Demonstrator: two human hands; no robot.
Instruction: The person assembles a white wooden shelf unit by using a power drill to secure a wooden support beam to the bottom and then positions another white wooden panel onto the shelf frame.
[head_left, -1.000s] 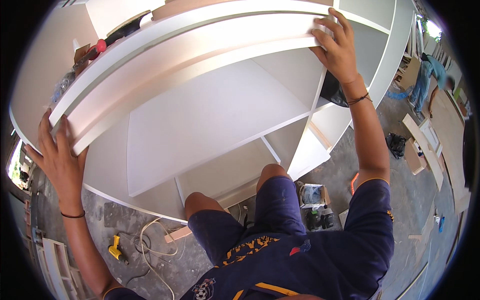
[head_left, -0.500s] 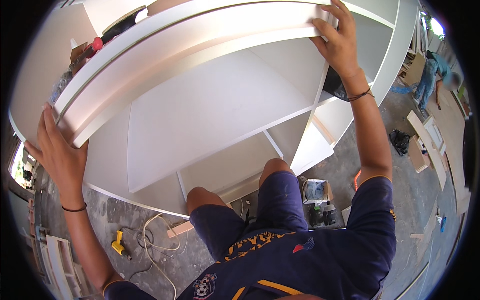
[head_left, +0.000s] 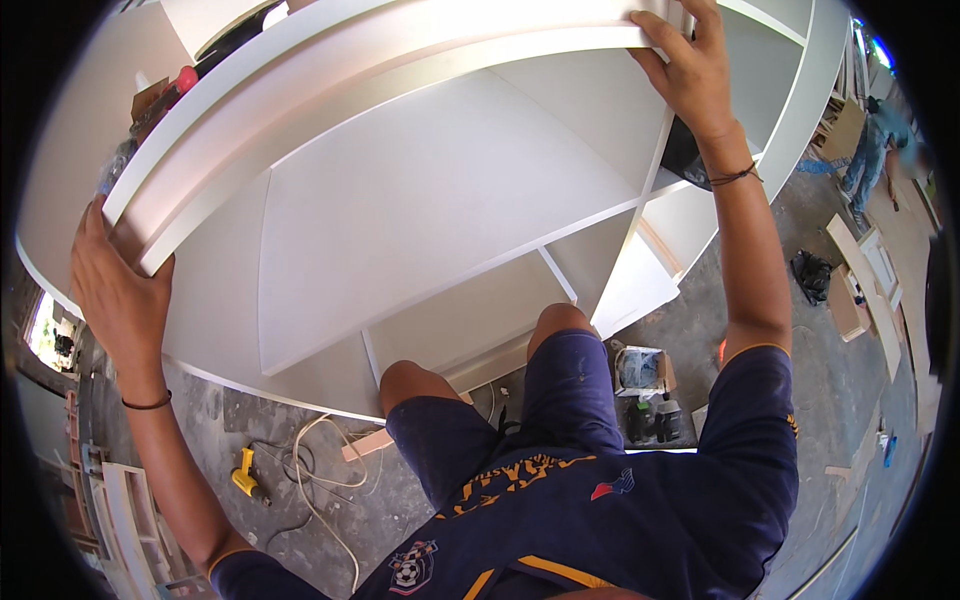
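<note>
The left hand grips the left end of a long white board, and the right hand grips its right end. The board lies along the top edge of a white cabinet. A yellow drill lies on the floor.

The long white board spans the top of the white cabinet, blocking access from above. The left hand and right hand occupy its two ends. Open compartments below the board offer free passage. On the floor, a cable, yellow drill and small box obstruct movement beside the knees.
</note>
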